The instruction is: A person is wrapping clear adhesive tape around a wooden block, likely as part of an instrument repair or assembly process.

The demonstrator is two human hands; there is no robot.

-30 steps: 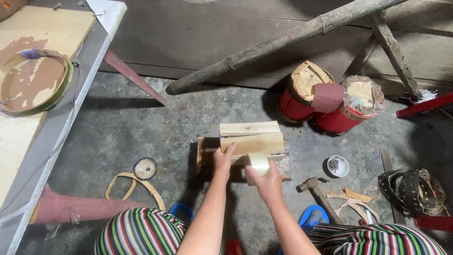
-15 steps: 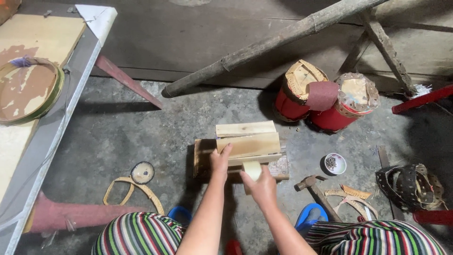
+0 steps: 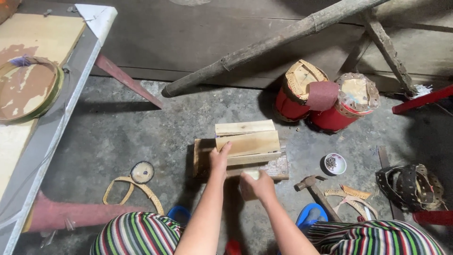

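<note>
Wooden boards (image 3: 247, 142) are being pressed flat by the left hand (image 3: 219, 158), fingers extended, on a block (image 3: 278, 168) on the concrete floor (image 3: 141, 137). A pale piece (image 3: 253, 174) is being gripped by the right hand (image 3: 255, 185), just before the block. A hammer (image 3: 317, 189) is lying nearby.

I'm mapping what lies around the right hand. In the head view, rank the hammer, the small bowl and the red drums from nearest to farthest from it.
From the right hand:
1. Hammer, on the floor just to its right.
2. Small bowl, farther right and a little up.
3. Red drums, up and right, by the pole.
</note>
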